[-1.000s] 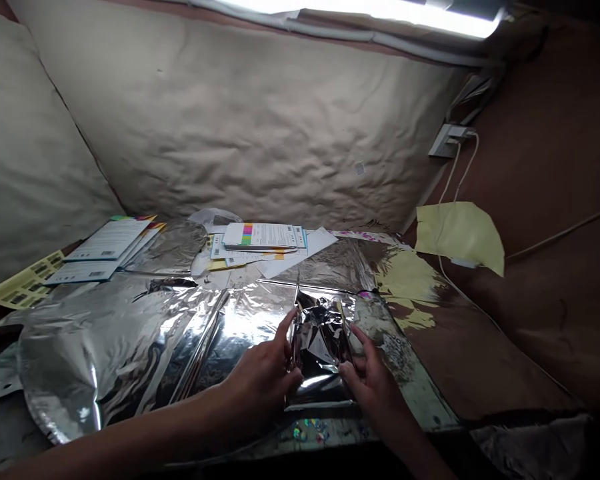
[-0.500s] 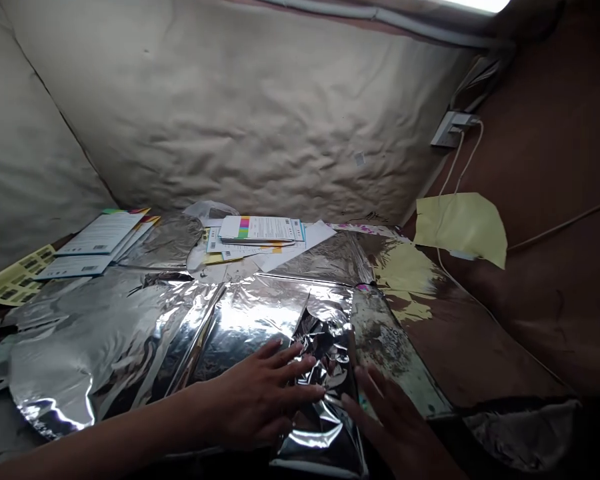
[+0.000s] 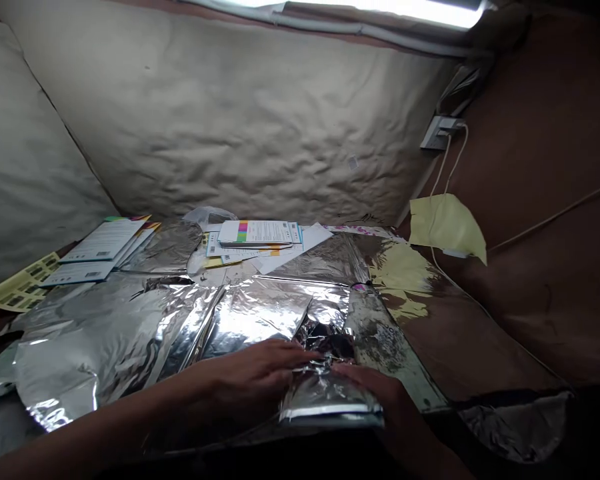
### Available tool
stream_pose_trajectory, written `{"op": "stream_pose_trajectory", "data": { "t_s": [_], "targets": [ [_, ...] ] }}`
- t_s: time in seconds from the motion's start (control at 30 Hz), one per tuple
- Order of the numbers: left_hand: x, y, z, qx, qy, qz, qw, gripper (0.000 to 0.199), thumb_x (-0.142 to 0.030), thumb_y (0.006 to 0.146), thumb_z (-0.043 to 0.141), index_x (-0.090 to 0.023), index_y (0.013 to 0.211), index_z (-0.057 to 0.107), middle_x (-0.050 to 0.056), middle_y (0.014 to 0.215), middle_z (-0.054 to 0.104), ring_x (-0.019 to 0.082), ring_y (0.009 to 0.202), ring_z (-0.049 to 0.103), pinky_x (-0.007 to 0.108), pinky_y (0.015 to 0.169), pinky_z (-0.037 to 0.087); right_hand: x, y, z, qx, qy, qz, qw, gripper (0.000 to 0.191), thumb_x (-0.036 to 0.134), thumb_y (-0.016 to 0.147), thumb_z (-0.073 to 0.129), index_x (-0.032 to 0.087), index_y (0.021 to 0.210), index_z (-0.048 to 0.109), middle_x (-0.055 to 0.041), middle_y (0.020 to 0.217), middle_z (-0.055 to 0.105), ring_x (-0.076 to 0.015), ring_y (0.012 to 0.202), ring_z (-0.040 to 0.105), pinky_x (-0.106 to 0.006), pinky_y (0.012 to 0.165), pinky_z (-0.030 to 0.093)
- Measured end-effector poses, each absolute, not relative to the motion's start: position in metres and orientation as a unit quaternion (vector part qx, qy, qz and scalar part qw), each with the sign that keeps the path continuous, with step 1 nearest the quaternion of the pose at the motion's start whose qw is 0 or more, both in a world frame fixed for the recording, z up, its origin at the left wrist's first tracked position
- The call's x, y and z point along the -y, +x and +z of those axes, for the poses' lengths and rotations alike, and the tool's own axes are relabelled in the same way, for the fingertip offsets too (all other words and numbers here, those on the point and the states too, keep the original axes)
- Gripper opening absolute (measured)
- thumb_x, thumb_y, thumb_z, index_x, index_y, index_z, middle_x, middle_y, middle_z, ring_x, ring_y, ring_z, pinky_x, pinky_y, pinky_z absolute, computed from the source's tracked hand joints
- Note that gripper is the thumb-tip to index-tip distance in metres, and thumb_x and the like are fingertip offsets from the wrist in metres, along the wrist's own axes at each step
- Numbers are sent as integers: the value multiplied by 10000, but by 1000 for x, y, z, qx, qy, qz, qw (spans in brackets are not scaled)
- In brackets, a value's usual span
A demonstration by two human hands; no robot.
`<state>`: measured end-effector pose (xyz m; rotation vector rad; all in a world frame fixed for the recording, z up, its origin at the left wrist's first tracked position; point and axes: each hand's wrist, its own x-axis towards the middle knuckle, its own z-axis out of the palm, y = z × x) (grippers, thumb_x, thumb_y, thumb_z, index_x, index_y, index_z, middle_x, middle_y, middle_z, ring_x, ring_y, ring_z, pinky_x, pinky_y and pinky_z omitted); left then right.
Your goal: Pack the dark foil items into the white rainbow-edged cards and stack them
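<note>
A shiny silver foil pouch (image 3: pixel 330 397) lies in front of me at the table's near edge, its front edge raised and its far part creased. On its left side is my left hand (image 3: pixel 263 367), fingers together and stretched over the creased foil; its thumb is hidden. My right hand (image 3: pixel 383 390) curls around the pouch's right side, with fingertips on the top near those of the left. Both hands look closed on the pouch, though its underside is out of sight. More foil sheeting (image 3: pixel 260 313) covers the table beyond.
Printed cards (image 3: pixel 255 232) are stacked at the back middle, with others (image 3: pixel 100 243) at the back left beside a yellow label sheet (image 3: pixel 23 283). A round-edged foil piece (image 3: pixel 60 367) lies left. Cables hang from a wall socket (image 3: pixel 440 132) past yellow paper (image 3: pixel 445 223).
Both hands have closed in on the pouch from lying spread over and beside it. Its near end has bunched and risen. The view has shifted slightly.
</note>
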<state>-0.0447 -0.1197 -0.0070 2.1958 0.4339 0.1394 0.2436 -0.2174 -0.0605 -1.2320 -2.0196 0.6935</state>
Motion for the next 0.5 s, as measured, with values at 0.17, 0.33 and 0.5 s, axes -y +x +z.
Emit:
{"op": "stream_pose_trajectory", "data": {
  "t_s": [0.17, 0.33, 0.5],
  "targets": [
    [112, -38, -24, -208, 705, 198, 649, 677, -586, 862, 603, -201, 1395, 441, 126, 1219, 650, 297, 1103, 612, 413, 914, 476, 198, 238, -67, 593, -650, 307, 364, 411, 528, 884, 550, 162, 947, 726, -57, 741, 725, -272, 734, 687, -331, 630, 543],
    [109, -17, -45, -376, 693, 252, 562, 515, -389, 788, 724, -170, 1236, 596, 46, 828, 706, 211, 795, 660, 294, 713, 482, 182, 233, -68, 554, -634, 355, 407, 429, 531, 876, 569, 177, 1115, 608, -76, 947, 735, -256, 882, 694, -335, 778, 514],
    [102, -12, -39, -461, 735, 208, 452, 737, -373, 831, 623, -205, 1491, 341, -8, 757, 688, 189, 678, 631, 281, 636, 441, 171, 229, -63, 497, -647, 373, 441, 802, 511, 813, 653, 205, 1461, 293, -82, 1047, 733, -264, 977, 696, -382, 860, 507]
  ]
}}
